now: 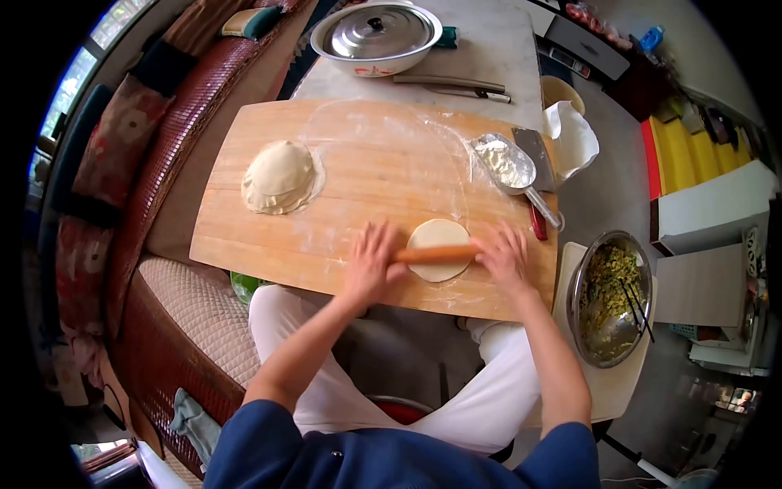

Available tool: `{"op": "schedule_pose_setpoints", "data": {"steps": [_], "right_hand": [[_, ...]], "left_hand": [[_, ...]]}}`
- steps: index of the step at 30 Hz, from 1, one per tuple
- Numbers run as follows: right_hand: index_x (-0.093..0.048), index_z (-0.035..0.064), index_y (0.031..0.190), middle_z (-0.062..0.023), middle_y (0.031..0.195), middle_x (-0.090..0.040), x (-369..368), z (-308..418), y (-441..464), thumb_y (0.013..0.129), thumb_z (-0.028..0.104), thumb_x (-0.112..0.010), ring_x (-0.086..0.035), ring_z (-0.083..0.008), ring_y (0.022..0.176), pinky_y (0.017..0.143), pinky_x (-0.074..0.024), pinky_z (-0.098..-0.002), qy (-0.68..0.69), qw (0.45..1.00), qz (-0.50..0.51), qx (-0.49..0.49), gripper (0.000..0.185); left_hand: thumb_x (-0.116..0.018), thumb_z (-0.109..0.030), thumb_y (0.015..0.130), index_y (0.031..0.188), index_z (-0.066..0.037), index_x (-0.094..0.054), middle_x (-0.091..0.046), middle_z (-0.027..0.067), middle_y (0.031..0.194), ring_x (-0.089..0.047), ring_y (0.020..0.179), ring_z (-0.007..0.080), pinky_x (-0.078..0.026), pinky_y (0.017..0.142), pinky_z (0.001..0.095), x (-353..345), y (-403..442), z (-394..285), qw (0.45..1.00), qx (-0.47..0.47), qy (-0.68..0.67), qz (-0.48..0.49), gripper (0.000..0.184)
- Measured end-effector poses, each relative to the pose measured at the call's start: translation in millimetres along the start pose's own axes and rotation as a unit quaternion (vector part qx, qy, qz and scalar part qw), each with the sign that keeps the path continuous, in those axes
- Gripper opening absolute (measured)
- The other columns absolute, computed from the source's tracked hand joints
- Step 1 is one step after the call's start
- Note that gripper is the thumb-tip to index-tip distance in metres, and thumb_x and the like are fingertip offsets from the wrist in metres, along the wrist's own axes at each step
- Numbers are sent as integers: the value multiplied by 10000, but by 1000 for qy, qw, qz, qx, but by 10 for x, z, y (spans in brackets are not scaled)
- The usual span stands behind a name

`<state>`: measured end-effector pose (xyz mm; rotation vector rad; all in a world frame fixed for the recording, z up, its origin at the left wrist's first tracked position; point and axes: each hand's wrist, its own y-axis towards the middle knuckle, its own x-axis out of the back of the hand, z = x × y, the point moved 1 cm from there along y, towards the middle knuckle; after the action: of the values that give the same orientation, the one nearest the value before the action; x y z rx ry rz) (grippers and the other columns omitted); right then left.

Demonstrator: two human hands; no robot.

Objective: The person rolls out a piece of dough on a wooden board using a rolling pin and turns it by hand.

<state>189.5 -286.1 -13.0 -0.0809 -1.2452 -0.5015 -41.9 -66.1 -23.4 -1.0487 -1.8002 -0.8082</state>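
A wooden rolling pin (440, 254) lies across a round, flat piece of dough (440, 232) near the front edge of the floured wooden board (236, 236). My left hand (376, 259) is on the pin's left end and my right hand (503, 257) on its right end. The fingers of both hands point forward, and the palms rest over the ends. Further left on the board sits a stack of thin dough rounds (279, 175).
A metal scoop of flour (505, 163) and a cleaver (533, 159) lie at the board's right. Behind stands a lidded pot (375, 37). At the right, a steel bowl (609, 297) holds chopped green filling and chopsticks. A sofa (163, 155) runs along the left.
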Motion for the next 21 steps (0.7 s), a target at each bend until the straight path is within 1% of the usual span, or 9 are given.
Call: {"op": "schedule_pose_setpoints", "data": {"steps": [1,4,6,9,12,14,16,20,21], "right_hand": [[-716,241,1191,-50,1447,-546,-29,-56,211,874,200,-704,-406,-336,1402,1185,-247,-535,-1,1000,-2,-1,320],[-709,227,1183,-45,1456,-540,-147,-239,359,890,189,-688,-402,-332,1407,1190,-243,-522,20,999,-13,-31,296],[-702,236,1180,-22,1458,-540,-190,-404,221,864,188,-711,-402,-323,1411,1193,-248,-507,41,998,-22,-45,320],[-701,257,1181,-14,1451,-546,-129,-387,-321,814,200,-757,-407,-317,1409,1189,-249,-521,42,999,-2,17,376],[-703,281,1193,-25,1441,-549,71,-71,-341,772,218,-797,-417,-316,1399,1182,-246,-555,7,1000,23,5,435],[-700,289,1216,-27,1447,-542,-1,-126,-117,804,238,-779,-407,-302,1405,1182,-245,-544,-16,1000,3,24,422],[-699,283,1219,-28,1448,-542,-53,-220,227,824,246,-762,-398,-291,1412,1181,-244,-533,-18,1000,3,-13,402],[-696,266,1212,-28,1450,-538,-123,-458,206,836,252,-748,-392,-287,1416,1185,-242,-518,13,999,5,-37,380],[-697,267,1210,-27,1449,-538,-121,-458,69,829,250,-756,-392,-293,1415,1184,-245,-519,25,999,14,-44,386]], "left_hand": [[-654,-477,900,1526,-63,-365,-319,187,1599,-269,1477,407,-255,1191,522,41,266,44,999,46,2,-24,805],[-643,-432,923,1522,-59,-368,-309,187,1604,-257,1482,396,-268,1188,509,63,740,132,995,64,-2,-78,758],[-668,-451,895,1525,-64,-366,-311,181,1603,-260,1481,400,-263,1195,508,-26,500,8,999,12,-11,-37,799],[-725,-478,824,1529,-74,-366,-313,164,1603,-259,1481,411,-253,1205,513,32,-317,-352,994,-79,-2,70,888],[-767,-514,763,1527,-99,-379,-330,143,1598,-272,1476,422,-298,1171,538,22,-562,-343,993,-93,-17,68,952],[-722,-464,846,1517,-92,-389,-318,146,1606,-271,1475,419,-300,1170,531,16,-132,-175,999,-29,9,24,836],[-657,-443,913,1509,-84,-395,-312,156,1608,-271,1473,418,-305,1169,508,0,433,28,998,28,17,-52,743],[-628,-446,935,1511,-88,-392,-318,166,1600,-280,1465,417,-316,1158,493,-14,662,-67,997,49,4,-57,718],[-654,-444,914,1514,-93,-387,-316,164,1602,-283,1465,414,-321,1154,498,-64,486,-102,999,7,-9,-49,745]]}}
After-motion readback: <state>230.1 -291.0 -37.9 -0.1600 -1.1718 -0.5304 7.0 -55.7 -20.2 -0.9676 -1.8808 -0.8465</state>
